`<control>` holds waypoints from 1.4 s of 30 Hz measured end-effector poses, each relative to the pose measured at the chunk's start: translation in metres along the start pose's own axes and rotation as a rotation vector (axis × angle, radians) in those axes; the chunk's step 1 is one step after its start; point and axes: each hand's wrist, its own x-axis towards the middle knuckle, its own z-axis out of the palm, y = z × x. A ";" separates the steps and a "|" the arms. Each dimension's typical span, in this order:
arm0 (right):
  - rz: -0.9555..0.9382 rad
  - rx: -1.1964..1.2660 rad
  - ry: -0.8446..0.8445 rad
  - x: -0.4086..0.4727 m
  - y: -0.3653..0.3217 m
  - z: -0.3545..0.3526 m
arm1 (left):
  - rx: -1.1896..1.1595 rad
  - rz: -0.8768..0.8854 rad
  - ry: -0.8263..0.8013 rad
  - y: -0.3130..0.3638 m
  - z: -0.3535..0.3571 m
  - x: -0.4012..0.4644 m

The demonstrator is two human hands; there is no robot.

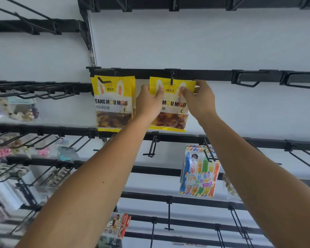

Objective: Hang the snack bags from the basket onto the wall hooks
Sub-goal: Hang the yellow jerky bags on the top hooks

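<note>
At the moment inspected, a yellow snack bag (170, 104) was held against the wall rail by both hands. The left hand (149, 102) pinched its upper left edge, thumb over the front; the right hand (198, 99) pinched the upper right corner, fingers curled behind the top edge. The black hook (172, 78) stood at the bag's top centre, its tip showing in front of the header, so the hole appeared threaded or very nearly so; whether the bag already bore on the hook could not be determined.

Immediately to the left, a set of matching yellow bags (114, 104) hung from a neighbouring hook, apart from either hand. Lower right, a pack of pencil-shaped sweets (199, 172) hung on another hook. Several hooks along the rails were bare.

The basket was not in view, so the number of bags left could not be stated. Judged status: part done, one bag at the point of release.
</note>
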 end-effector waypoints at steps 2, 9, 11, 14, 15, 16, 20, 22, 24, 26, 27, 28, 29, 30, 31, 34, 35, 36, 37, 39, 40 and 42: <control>-0.003 -0.009 -0.006 -0.008 0.004 -0.002 | 0.055 0.081 0.016 -0.002 -0.002 -0.008; -0.207 -0.401 0.045 -0.077 0.005 0.002 | 0.208 0.309 -0.078 -0.014 -0.023 -0.047; -0.255 -0.472 0.035 -0.106 -0.001 0.008 | 0.265 0.375 -0.133 -0.020 -0.039 -0.061; -0.289 -0.570 0.014 -0.150 -0.013 0.020 | 0.385 0.481 -0.173 -0.033 -0.073 -0.087; -0.289 -0.613 0.001 -0.165 -0.015 0.024 | 0.421 0.513 -0.189 -0.038 -0.086 -0.097; -0.293 -0.658 -0.017 -0.180 -0.017 0.029 | 0.446 0.530 -0.205 -0.044 -0.099 -0.108; -0.320 -0.765 -0.093 -0.235 -0.016 0.053 | 0.499 0.548 -0.257 -0.076 -0.145 -0.151; -0.316 -0.782 -0.133 -0.259 -0.013 0.067 | 0.522 0.517 -0.288 -0.098 -0.162 -0.168; -0.329 -0.801 -0.182 -0.280 -0.007 0.082 | 0.558 0.481 -0.306 -0.124 -0.177 -0.184; -0.319 -0.828 -0.241 -0.298 0.004 0.097 | 0.607 0.443 -0.328 -0.154 -0.190 -0.198; -0.314 -0.843 -0.271 -0.307 0.011 0.105 | 0.635 0.421 -0.342 -0.170 -0.196 -0.205; -0.314 -0.852 -0.300 -0.315 0.020 0.112 | 0.665 0.396 -0.360 -0.185 -0.201 -0.212; -0.315 -0.853 -0.333 -0.323 0.029 0.120 | 0.693 0.367 -0.380 -0.201 -0.206 -0.219; -0.313 -0.847 -0.368 -0.331 0.038 0.128 | 0.721 0.331 -0.399 -0.216 -0.211 -0.225; -0.301 -0.840 -0.404 -0.338 0.048 0.136 | 0.747 0.295 -0.420 -0.230 -0.217 -0.232; -0.242 -0.817 -0.523 -0.364 0.078 0.160 | 0.837 0.178 -0.497 -0.273 -0.233 -0.255; -0.226 -0.804 -0.561 -0.373 0.089 0.168 | 0.863 0.148 -0.512 -0.287 -0.238 -0.263; -0.215 -0.787 -0.598 -0.383 0.100 0.177 | 0.883 0.117 -0.525 -0.301 -0.242 -0.270; -0.205 -0.769 -0.635 -0.393 0.109 0.184 | 0.891 0.079 -0.539 -0.315 -0.246 -0.278; -0.165 -0.750 -0.714 -0.412 0.127 0.201 | 0.891 -0.018 -0.563 -0.342 -0.253 -0.291; -0.132 -0.748 -0.753 -0.421 0.134 0.210 | 0.880 -0.075 -0.571 -0.356 -0.255 -0.297; -0.057 -0.753 -0.831 -0.436 0.149 0.229 | 0.819 -0.224 -0.575 -0.385 -0.260 -0.308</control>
